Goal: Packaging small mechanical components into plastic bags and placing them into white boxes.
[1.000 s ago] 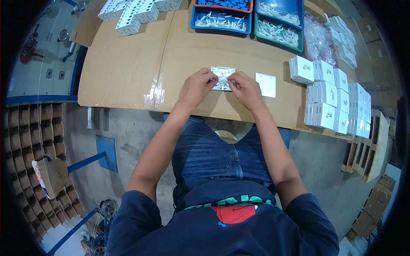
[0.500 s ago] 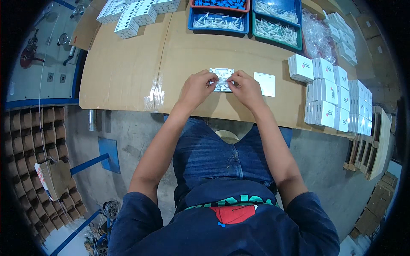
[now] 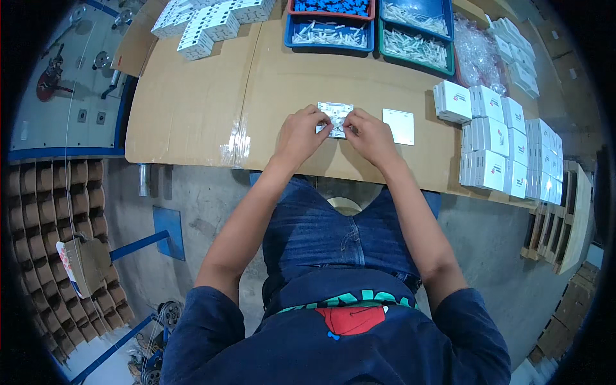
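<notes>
Both hands are pinching the small plate (image 3: pixel 335 119) near the worktop's (image 3: pixel 192 109) front edge — left hand (image 3: pixel 300 133) gripping its left end, right hand (image 3: pixel 371 136) its right — long axis running left-right between the fingers.

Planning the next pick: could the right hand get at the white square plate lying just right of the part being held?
Probably yes. The white square plate lies flat on bare cardboard just beside the right hand, nothing between them, though both hands now hold the small grey part.

Left hand (image 3: pixel 301 133), right hand (image 3: pixel 370 135), fingertips together
</notes>
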Available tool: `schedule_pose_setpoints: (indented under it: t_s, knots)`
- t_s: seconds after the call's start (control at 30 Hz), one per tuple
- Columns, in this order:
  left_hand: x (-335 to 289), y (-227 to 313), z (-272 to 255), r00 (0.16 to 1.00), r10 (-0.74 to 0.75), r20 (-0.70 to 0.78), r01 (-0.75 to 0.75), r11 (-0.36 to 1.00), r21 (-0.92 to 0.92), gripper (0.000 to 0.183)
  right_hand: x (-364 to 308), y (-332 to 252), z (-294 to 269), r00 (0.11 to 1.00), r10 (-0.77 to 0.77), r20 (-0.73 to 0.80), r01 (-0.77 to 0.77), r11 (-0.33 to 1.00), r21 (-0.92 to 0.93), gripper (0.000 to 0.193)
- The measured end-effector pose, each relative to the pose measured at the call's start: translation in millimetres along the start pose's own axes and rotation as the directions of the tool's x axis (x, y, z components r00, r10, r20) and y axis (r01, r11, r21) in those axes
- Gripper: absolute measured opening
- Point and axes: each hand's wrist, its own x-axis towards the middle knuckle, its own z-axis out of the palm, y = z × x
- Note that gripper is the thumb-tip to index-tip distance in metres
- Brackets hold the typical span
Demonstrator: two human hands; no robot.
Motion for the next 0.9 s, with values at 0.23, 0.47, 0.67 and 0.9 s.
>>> schedule_pose_setpoints:
  t_s: [0.23, 0.47, 0.67, 0.9]
  knots:
    - [-2, 4, 5, 0.997, 0.038, -0.065, -0.034, 0.997, 0.062, 0.012, -4, -11, -7, 0.999, 0.008, 0.039, -0.007, 0.999, -0.033, 0.016]
    - [-14, 1, 7, 0.985, 0.151, -0.08, -0.15, 0.988, 0.024, 0.014, -9, -9, 0, 0.998, -0.058, 0.016, 0.059, 0.988, -0.139, 0.015]
    - [-23, 0, 5, 0.978, 0.191, -0.08, -0.19, 0.982, 0.017, 0.015, -14, -6, -8, 0.994, -0.11, -0.004, 0.11, 0.991, -0.08, 0.013]
    - [-31, 2, 13, 0.956, 0.267, -0.122, -0.264, 0.964, 0.043, 0.022, -19, 5, -9, 0.991, -0.098, -0.086, 0.093, 0.994, -0.06, 0.015]
